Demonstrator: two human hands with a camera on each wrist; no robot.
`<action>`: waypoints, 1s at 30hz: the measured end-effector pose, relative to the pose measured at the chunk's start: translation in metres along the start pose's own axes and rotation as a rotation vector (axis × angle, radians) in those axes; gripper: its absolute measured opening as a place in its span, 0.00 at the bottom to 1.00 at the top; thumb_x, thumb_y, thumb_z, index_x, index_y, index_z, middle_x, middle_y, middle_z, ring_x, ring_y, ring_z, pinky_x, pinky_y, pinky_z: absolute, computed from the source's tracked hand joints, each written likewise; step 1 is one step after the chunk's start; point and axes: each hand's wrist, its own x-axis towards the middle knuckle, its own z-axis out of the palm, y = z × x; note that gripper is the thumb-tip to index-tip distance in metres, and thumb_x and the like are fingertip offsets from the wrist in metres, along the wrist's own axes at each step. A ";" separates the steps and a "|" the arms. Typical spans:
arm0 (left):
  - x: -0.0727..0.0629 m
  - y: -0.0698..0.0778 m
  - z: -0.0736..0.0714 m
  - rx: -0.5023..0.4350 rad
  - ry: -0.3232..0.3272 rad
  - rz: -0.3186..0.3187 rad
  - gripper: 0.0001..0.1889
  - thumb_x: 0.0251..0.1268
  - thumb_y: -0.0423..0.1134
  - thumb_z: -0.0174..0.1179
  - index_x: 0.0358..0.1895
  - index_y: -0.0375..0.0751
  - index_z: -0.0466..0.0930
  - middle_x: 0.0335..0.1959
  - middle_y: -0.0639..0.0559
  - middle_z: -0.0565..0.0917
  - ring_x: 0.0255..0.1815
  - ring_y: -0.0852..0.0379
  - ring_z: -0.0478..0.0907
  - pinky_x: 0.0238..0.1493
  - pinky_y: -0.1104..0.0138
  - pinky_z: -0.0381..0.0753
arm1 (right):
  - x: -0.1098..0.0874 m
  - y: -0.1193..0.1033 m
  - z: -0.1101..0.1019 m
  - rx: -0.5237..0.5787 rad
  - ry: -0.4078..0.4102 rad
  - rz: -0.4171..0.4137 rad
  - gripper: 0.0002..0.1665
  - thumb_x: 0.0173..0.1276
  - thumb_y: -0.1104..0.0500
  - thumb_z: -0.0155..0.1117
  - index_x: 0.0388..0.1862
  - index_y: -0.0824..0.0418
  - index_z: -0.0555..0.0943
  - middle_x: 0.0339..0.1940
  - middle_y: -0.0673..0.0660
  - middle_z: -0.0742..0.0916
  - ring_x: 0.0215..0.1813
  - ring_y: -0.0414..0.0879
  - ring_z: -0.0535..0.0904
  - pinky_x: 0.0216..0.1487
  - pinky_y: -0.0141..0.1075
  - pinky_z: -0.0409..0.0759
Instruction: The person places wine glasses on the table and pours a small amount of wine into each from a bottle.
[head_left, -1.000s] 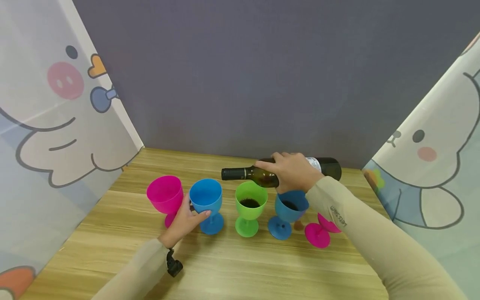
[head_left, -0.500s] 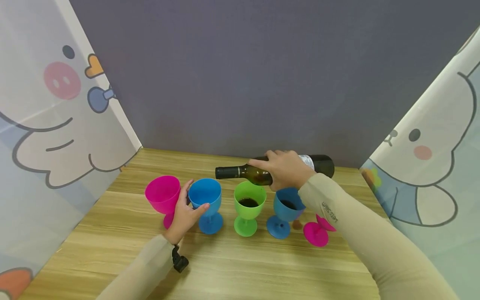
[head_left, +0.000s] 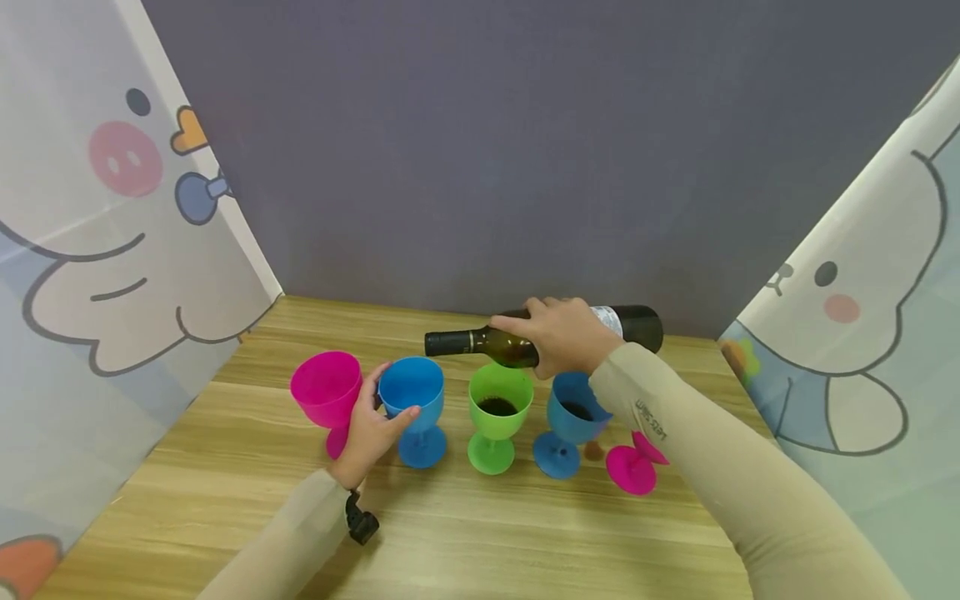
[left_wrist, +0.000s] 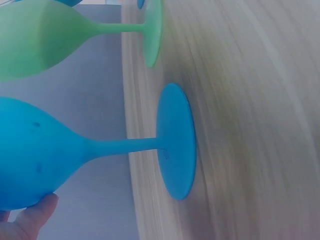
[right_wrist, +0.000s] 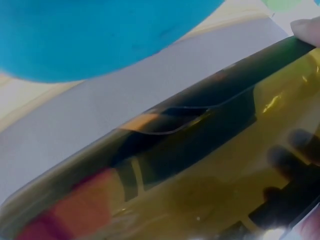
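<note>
Leftward from its place a second ago, the bottle [head_left: 504,348] has slid a little, so that its neck now points past the green goblet [head_left: 493,427] towards the left blue goblet [head_left: 412,404]. It lies nearly level above the worktop [head_left: 465,533], its neck end near that goblet's far rim; whether it is over the rim, I cannot tell. Of the two hands, the right hand [head_left: 573,340] grips the bottle from above around its body. The left hand [head_left: 371,429] holds the left blue goblet by its bowl, thumb on the near side and fingers round the other; its fingers have come up nearer the rim than before. That goblet stands upright, base flat on the worktop.

To its left is a pink goblet [head_left: 327,393], just beside the left hand. Dark liquid [head_left: 498,406] shows inside the green goblet and also in the right blue goblet [head_left: 573,427]. Past a brownish spot [head_left: 594,451], another pink goblet [head_left: 632,470] is partly hidden by the right sleeve [head_left: 697,433].
</note>
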 end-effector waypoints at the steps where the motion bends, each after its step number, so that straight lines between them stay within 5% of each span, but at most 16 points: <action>1: 0.000 0.000 0.000 0.002 -0.002 0.000 0.40 0.54 0.33 0.64 0.69 0.26 0.54 0.65 0.27 0.63 0.62 0.29 0.64 0.58 0.39 0.67 | 0.000 0.000 0.000 0.002 0.004 -0.002 0.49 0.40 0.45 0.81 0.65 0.44 0.72 0.36 0.60 0.82 0.29 0.51 0.80 0.20 0.39 0.77; 19: 0.001 -0.001 -0.001 0.016 -0.026 -0.023 0.41 0.55 0.34 0.63 0.71 0.29 0.53 0.65 0.26 0.63 0.62 0.29 0.64 0.58 0.39 0.67 | 0.011 -0.005 0.002 -0.009 -0.024 -0.009 0.48 0.42 0.50 0.79 0.66 0.43 0.70 0.36 0.60 0.83 0.28 0.51 0.79 0.20 0.39 0.76; 30: -0.001 0.002 0.001 0.027 -0.018 -0.016 0.40 0.56 0.34 0.63 0.71 0.28 0.53 0.64 0.26 0.64 0.62 0.29 0.66 0.56 0.40 0.70 | 0.017 -0.009 -0.002 -0.034 -0.069 -0.013 0.49 0.43 0.46 0.80 0.66 0.42 0.69 0.38 0.61 0.83 0.31 0.53 0.81 0.25 0.41 0.80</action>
